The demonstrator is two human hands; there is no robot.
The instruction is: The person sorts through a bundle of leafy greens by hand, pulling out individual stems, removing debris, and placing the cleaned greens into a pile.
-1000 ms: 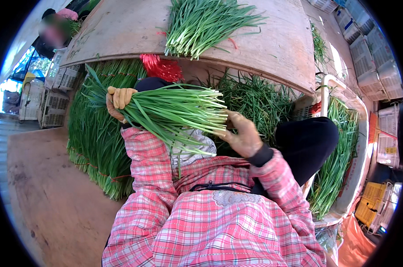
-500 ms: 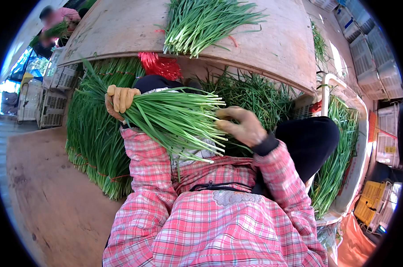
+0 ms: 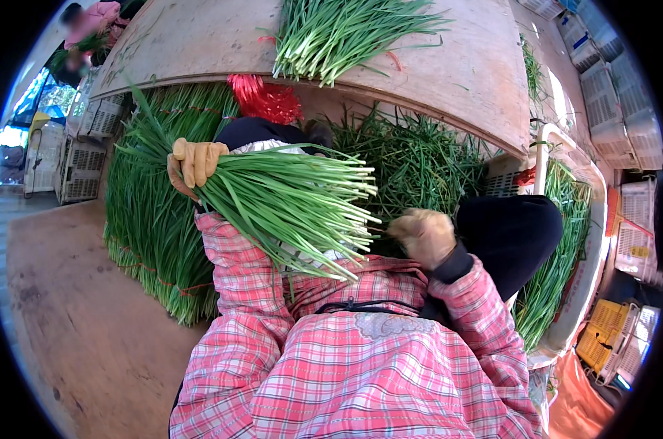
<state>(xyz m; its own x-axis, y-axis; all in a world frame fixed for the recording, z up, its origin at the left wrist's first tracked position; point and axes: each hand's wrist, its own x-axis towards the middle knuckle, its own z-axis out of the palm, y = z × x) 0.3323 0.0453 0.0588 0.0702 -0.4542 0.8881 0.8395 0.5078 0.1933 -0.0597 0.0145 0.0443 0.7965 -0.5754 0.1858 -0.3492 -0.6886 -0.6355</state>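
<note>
the left hand [image 3: 192, 164], in a tan glove, is gripping a bunch of green chives [image 3: 287, 201] near its leafy end, holding it level above the lap. the right hand [image 3: 424, 235], gloved and blurred, is curling loosely just beside the white stalk tips, holding nothing i can make out. more chives [image 3: 346, 29] are lying on the wooden worktop [image 3: 463, 73].

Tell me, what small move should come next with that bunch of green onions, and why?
Probably bring the right hand back to the pale ends of the bunch of green onions. The gloved left hand grips the bunch alone near its green part, the ends fan out unevenly, and the right hand hangs just clear of them.
</note>
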